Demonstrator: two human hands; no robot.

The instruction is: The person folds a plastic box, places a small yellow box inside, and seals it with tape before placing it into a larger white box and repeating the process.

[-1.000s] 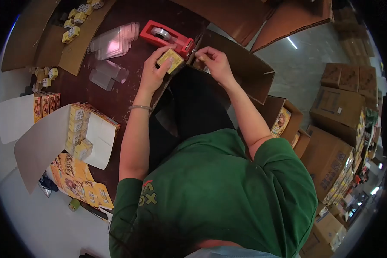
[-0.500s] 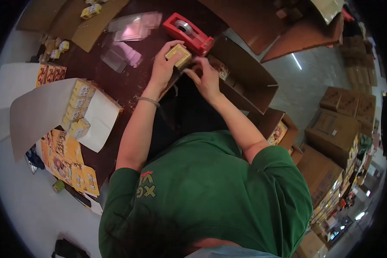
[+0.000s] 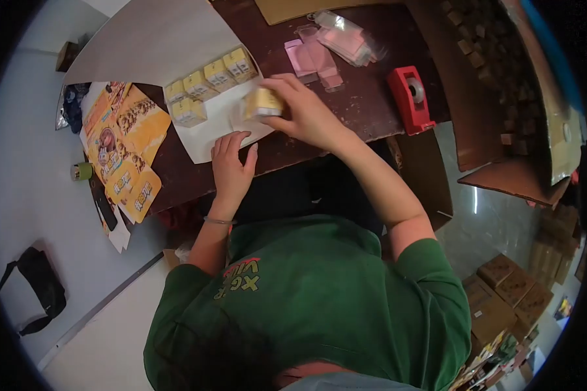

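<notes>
My right hand (image 3: 306, 114) grips a small yellow box (image 3: 265, 103), blurred by motion, above the right part of a white open carton (image 3: 209, 140). Several similar yellow boxes (image 3: 218, 73) stand in a row along the carton's far side, with more boxes (image 3: 188, 112) at its left end. By the carton's near edge is my left hand (image 3: 233, 163), its fingers apart and nothing held in them.
A red tape dispenser (image 3: 411, 100) stands at the table's right. Pink folded pieces (image 3: 312, 60) and clear plastic sleeves (image 3: 346, 40) lie behind. Orange printed sheets (image 3: 125, 146) are at the left. Brown cartons (image 3: 486, 137) stand right.
The view has turned toward the white carton. The yellow box has passed from my left hand to my right hand and is now over the carton. My left hand has let go.
</notes>
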